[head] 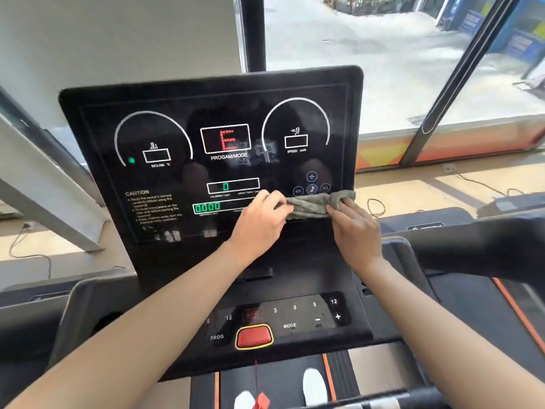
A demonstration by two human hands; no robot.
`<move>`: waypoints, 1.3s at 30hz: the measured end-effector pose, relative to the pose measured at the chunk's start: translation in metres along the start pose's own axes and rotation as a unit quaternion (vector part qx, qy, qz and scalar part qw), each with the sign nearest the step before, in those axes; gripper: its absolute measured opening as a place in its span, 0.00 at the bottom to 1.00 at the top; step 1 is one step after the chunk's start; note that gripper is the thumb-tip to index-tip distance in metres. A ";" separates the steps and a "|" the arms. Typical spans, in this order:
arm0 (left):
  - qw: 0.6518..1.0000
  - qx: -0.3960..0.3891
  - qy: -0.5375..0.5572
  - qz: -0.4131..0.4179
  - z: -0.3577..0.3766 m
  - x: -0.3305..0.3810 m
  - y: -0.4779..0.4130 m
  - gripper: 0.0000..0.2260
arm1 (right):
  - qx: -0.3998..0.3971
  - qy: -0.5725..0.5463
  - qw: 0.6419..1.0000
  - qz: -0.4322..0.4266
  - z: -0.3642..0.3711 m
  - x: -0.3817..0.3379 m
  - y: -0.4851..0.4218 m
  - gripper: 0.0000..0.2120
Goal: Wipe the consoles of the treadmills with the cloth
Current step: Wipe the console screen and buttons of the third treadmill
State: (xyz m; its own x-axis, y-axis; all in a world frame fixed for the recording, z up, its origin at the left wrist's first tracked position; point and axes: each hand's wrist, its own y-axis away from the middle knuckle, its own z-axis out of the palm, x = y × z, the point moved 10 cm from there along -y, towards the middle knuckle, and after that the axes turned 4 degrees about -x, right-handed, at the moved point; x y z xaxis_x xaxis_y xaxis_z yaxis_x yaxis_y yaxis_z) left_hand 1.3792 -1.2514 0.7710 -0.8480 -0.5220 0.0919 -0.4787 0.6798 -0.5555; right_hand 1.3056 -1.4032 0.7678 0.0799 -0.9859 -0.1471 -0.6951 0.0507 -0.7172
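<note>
A black treadmill console (147, 184) stands in front of me, its glossy screen lit with a red "E" and green digits. A grey cloth (309, 206) is stretched against the lower right of the screen, just under the round music buttons. My left hand (261, 222) grips the cloth's left end. My right hand (354, 228) pinches its right end near the console's right edge. Both hands press the cloth onto the panel.
Below the screen lies a button panel (295, 317) with a red stop button (254, 336) ringed in yellow. A second treadmill's handrail (486, 243) sits at the right. A grey steel beam (50, 196) slants at the left. A window is behind, and cables lie on the floor.
</note>
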 end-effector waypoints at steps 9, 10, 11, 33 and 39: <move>0.994 -0.089 0.024 -0.053 0.030 0.008 0.049 0.03 | -0.151 -0.061 0.980 0.110 0.035 0.006 0.062 0.09; 0.993 -0.094 0.028 -0.060 0.030 0.008 0.050 0.03 | -0.171 -0.071 0.975 0.125 0.038 0.005 0.064 0.09; 0.992 -0.099 0.035 -0.069 0.031 0.007 0.051 0.03 | -0.188 -0.078 0.969 0.139 0.040 0.003 0.064 0.09; 0.967 -0.139 0.085 -0.194 0.079 0.076 0.153 0.02 | -0.375 -0.102 0.916 0.099 0.041 -0.033 0.179 0.22; 0.959 -0.153 0.084 -0.223 0.085 0.074 0.157 0.14 | -0.346 -0.101 0.929 0.085 0.044 -0.031 0.179 0.18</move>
State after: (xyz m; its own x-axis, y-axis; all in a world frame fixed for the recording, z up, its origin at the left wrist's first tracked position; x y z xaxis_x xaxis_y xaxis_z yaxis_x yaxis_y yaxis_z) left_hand 1.2601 -1.2269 0.6205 -0.5559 -0.7229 0.4104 -0.8247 0.5415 -0.1631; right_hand 1.2102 -1.3560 0.6141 0.0103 -0.9194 -0.3933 -0.9971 0.0202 -0.0733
